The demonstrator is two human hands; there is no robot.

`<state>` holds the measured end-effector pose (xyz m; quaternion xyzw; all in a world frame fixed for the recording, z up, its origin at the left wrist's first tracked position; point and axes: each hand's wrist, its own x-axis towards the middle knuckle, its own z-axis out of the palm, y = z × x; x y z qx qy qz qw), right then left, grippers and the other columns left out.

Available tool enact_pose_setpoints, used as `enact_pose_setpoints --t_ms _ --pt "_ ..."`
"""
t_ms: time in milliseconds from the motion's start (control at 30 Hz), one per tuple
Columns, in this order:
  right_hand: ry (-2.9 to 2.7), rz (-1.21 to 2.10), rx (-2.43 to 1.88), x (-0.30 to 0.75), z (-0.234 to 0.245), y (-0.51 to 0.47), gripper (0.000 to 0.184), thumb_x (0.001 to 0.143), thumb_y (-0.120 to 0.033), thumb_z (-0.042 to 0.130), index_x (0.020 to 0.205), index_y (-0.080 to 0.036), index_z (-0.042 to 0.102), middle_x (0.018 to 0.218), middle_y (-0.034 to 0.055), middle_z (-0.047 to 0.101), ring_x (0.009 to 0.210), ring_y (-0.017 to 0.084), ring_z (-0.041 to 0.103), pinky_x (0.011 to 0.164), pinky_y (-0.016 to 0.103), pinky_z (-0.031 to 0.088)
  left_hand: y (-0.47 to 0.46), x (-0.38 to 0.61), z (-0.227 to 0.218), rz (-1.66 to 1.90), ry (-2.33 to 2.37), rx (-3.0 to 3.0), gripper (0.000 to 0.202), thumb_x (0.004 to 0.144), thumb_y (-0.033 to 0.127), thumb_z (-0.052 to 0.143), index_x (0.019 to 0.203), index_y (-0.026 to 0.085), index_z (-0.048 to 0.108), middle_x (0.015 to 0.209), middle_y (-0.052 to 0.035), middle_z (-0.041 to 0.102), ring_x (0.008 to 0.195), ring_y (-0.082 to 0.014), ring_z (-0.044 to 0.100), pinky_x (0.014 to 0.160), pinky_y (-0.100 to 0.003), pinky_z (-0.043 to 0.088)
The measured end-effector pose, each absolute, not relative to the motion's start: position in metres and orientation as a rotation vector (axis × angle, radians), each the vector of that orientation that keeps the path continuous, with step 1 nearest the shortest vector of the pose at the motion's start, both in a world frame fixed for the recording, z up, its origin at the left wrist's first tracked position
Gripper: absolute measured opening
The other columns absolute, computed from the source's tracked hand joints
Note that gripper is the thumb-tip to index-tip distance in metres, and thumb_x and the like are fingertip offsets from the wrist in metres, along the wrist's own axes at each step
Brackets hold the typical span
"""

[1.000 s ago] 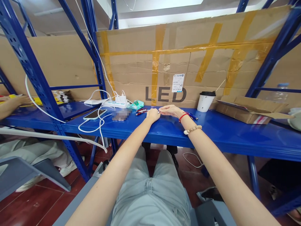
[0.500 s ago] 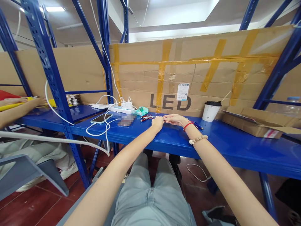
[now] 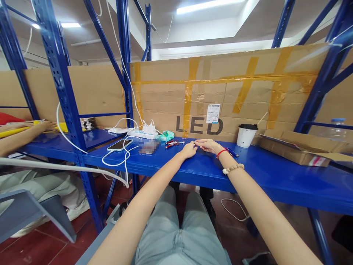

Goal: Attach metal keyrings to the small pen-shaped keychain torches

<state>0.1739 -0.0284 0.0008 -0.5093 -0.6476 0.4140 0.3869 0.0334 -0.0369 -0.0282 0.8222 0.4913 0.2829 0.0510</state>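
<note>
Over the blue tabletop (image 3: 209, 165), my left hand (image 3: 189, 150) is closed, its fingertips meeting those of my right hand (image 3: 207, 145). The right fingers are drawn together in a pinch; whatever sits between the two hands is too small to make out. Just left of my left hand lie several red pens (image 3: 171, 144), one with a silvery end pointing toward the hand. Blue pens (image 3: 233, 153) rest beside my right wrist, partly hidden behind it.
A lidded paper cup (image 3: 246, 137) and an open cardboard box (image 3: 298, 149) stand to the right. On the left are a phone (image 3: 120, 145), white cables, a power strip (image 3: 145, 133) and a green packet (image 3: 167, 135). Another person's arm (image 3: 24, 134) reaches in at far left.
The view has tilted up slightly. Both hands remain together, and my left hand has shifted a little right, away from the red pens, showing more of them.
</note>
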Motion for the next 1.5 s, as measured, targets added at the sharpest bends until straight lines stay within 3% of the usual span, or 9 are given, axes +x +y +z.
enact_pose_setpoints --t_ms 100,300,533,733,900,1067,1233,1333,1500 --pt "-1.573 1.071 -1.34 0.174 0.005 -0.034 0.034 0.072 -0.02 0.07 0.106 -0.012 0.066 0.063 0.0011 0.065 0.047 0.002 0.051 0.044 0.008 0.043 -0.032 0.033 -0.031 0.818 1.472 2.548 0.026 0.09 0.015 0.033 0.107 0.01 0.051 0.111 -0.0167 0.06 0.102 -0.0222 0.057 0.087 -0.035 0.044" --pt "-1.572 1.04 -1.342 0.17 0.008 -0.041 0.056 0.068 -0.013 0.071 0.121 -0.011 0.054 0.05 -0.0027 0.058 0.039 0.004 0.045 0.035 0.011 0.035 -0.037 0.025 -0.028 0.799 1.434 2.597 0.026 0.088 0.011 0.035 0.107 0.012 0.052 0.11 -0.0147 0.061 0.098 -0.0199 0.059 0.085 -0.032 0.045" --pt "-1.632 0.985 -1.292 0.172 0.011 -0.043 0.07 0.058 -0.005 0.074 0.124 -0.009 0.049 0.056 -0.0012 0.064 0.039 0.005 0.046 0.036 0.014 0.034 -0.054 0.025 -0.018 0.692 1.475 2.735 0.033 0.081 0.003 0.037 0.109 0.013 0.053 0.112 -0.0117 0.061 0.105 -0.0187 0.056 0.091 -0.028 0.042" --pt "-1.609 1.091 -1.343 0.177 0.014 -0.043 0.066 0.064 -0.011 0.073 0.126 -0.009 0.05 0.044 -0.0056 0.054 0.037 0.003 0.041 0.034 0.012 0.03 -0.056 0.027 -0.017 0.749 1.427 2.757 0.037 0.082 0.001 0.034 0.113 0.012 0.05 0.118 -0.0145 0.057 0.109 -0.0183 0.054 0.092 -0.027 0.041" --pt "-1.583 1.105 -1.308 0.176 0.013 -0.042 0.062 0.067 -0.021 0.074 0.125 -0.012 0.052 0.046 -0.0051 0.054 0.038 0.003 0.041 0.034 0.012 0.032 -0.046 0.029 -0.02 0.904 1.475 2.53 0.025 0.088 0.011 0.034 0.106 0.014 0.051 0.106 -0.0131 0.063 0.098 -0.0191 0.059 0.083 -0.029 0.045" --pt "-1.655 1.001 -1.164 0.174 0.008 -0.038 0.039 0.065 -0.022 0.074 0.102 -0.012 0.068 0.06 0.0019 0.063 0.045 0.004 0.047 0.035 0.013 0.034 -0.038 0.028 -0.023 1.092 1.428 2.352 0.02 0.09 0.015 0.033 0.095 0.015 0.052 0.1 -0.0094 0.064 0.09 -0.016 0.06 0.08 -0.027 0.045" --pt "-1.674 0.916 -1.139 0.175 0.004 -0.036 0.028 0.063 -0.029 0.074 0.087 -0.012 0.072 0.061 0.0004 0.063 0.046 0.003 0.043 0.038 0.014 0.033 -0.042 0.03 -0.022 1.09 1.377 2.298 0.011 0.082 0.017 0.045 0.088 0.015 0.054 0.094 -0.0057 0.064 0.085 -0.0162 0.059 0.077 -0.027 0.046" --pt "-1.758 0.88 -1.09 0.176 0.004 -0.037 0.031 0.063 -0.036 0.072 0.083 -0.012 0.072 0.061 -0.0001 0.063 0.046 0.003 0.04 0.038 0.015 0.032 -0.044 0.033 -0.023 1.039 1.321 2.315 0.015 0.072 0.012 0.053 0.087 0.014 0.056 0.087 -0.0044 0.064 0.077 -0.0159 0.058 0.071 -0.025 0.046" --pt "-1.861 0.92 -1.015 0.172 0.004 -0.037 0.036 0.064 -0.041 0.071 0.086 -0.012 0.071 0.071 0.0038 0.066 0.055 0.005 0.049 0.043 0.014 0.034 -0.043 0.036 -0.023 1.076 1.174 2.316 0.02 0.069 0.004 0.048 0.084 0.011 0.059 0.08 -0.0028 0.064 0.071 -0.0132 0.056 0.066 -0.022 0.044"
